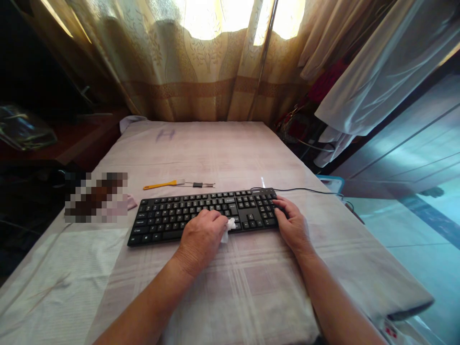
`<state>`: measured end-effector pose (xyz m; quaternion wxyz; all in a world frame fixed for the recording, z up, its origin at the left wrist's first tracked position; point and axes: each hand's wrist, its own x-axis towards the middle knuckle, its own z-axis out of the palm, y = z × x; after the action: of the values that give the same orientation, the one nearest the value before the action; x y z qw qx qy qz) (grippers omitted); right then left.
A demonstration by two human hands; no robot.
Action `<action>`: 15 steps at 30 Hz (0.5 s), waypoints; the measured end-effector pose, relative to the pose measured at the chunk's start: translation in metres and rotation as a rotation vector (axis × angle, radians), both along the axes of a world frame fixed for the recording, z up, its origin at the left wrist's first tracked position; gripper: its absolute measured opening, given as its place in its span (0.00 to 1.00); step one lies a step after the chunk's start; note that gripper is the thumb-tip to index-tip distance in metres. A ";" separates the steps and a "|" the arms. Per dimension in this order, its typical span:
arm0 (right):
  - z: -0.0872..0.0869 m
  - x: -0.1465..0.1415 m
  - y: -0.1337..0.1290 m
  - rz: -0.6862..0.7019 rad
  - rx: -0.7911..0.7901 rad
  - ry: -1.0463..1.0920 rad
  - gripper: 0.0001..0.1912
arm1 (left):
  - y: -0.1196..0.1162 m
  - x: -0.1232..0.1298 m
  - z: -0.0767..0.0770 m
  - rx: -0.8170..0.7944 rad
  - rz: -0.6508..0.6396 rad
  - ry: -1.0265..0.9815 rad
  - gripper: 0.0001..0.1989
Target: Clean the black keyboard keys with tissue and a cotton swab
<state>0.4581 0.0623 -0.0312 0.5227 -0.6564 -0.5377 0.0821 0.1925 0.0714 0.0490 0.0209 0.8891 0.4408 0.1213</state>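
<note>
A black full-size keyboard (206,211) lies flat on the cloth-covered table. My left hand (204,230) rests on its middle right keys, fingers closed on a crumpled white tissue (230,225) that pokes out on the right side. At the keyboard's right end, by the number pad, my right hand (293,223) grips the edge with thumb and fingers. Just behind the keyboard lie a small brush with a yellow handle (160,185) and a thin wire tool with a dark grip (197,184), which looks like a keycap puller.
A plaid cloth (233,148) covers the table. From the keyboard's back a black cable (305,189) runs right, over the table edge. Patterned curtains (201,72) hang behind. A pixelated patch hides something at left. White fabric (377,81) hangs at right above a tiled floor (420,230).
</note>
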 end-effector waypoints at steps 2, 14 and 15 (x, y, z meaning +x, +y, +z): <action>0.004 -0.001 -0.001 -0.036 0.021 -0.044 0.13 | 0.001 -0.009 -0.001 -0.013 0.015 -0.013 0.07; 0.040 -0.047 -0.027 0.354 0.035 -0.077 0.12 | 0.002 0.018 -0.001 -0.177 0.075 -0.608 0.02; 0.042 -0.049 -0.027 0.370 0.035 -0.063 0.13 | 0.000 0.024 -0.003 -0.167 0.039 -0.623 0.01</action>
<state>0.4090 0.0350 0.0109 0.4930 -0.5394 -0.6666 0.1470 0.2169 0.0713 0.0456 0.2256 0.7957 0.4387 0.3514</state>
